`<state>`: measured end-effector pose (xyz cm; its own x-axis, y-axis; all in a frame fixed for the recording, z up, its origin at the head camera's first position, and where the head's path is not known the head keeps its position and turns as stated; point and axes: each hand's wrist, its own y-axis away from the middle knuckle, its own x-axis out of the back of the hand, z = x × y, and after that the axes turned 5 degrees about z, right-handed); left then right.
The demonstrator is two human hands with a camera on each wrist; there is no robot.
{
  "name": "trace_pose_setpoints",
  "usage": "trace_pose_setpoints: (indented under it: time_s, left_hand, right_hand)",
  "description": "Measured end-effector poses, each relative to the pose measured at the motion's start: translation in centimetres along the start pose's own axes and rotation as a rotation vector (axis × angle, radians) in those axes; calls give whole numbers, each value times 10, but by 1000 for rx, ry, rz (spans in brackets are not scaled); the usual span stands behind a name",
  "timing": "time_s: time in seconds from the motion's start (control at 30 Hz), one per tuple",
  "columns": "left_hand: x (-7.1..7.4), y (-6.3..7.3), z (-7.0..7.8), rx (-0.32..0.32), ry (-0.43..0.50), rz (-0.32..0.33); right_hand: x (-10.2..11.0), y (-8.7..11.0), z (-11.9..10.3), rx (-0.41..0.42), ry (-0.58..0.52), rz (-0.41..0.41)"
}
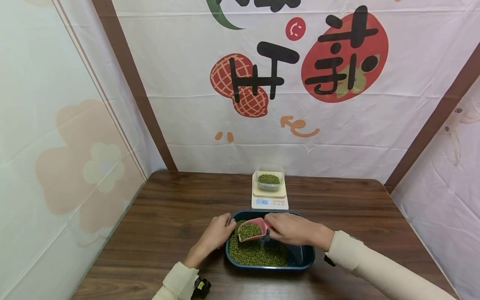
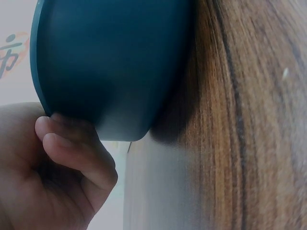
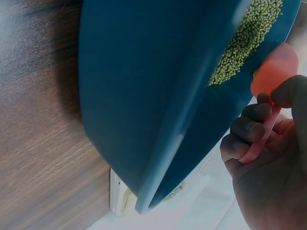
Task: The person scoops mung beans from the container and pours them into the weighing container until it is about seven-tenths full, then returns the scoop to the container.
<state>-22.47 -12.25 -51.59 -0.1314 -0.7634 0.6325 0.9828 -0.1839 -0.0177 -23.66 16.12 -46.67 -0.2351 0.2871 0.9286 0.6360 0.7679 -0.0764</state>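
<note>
A dark blue rectangular tub (image 1: 307, 260) with green mung beans (image 1: 258, 255) stands near the table's front. The beans lie mostly in its left and front part, and bare bottom shows at the right. My left hand (image 1: 216, 234) grips the tub's left rim, fingers curled at the edge in the left wrist view (image 2: 72, 158). My right hand (image 1: 290, 228) holds a pink scoop (image 1: 258, 225) by its handle, fingers wrapped round it in the right wrist view. The scoop, loaded with mung beans, is over the tub, its mouth toward the left.
Behind the tub stands a white kitchen scale (image 1: 258, 203) with a lit display. A clear plastic container (image 1: 279, 183) holding some mung beans sits on it. The brown wooden table (image 1: 180, 208) ends at a printed white curtain (image 1: 187, 104).
</note>
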Motion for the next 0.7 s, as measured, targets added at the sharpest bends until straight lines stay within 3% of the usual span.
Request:
trace_pose_setpoints:
  time_s: [0.7]
  left_hand:
    - [0, 0, 0, 2, -8, 7]
  right_hand:
    - [14, 11, 15, -19, 36, 82]
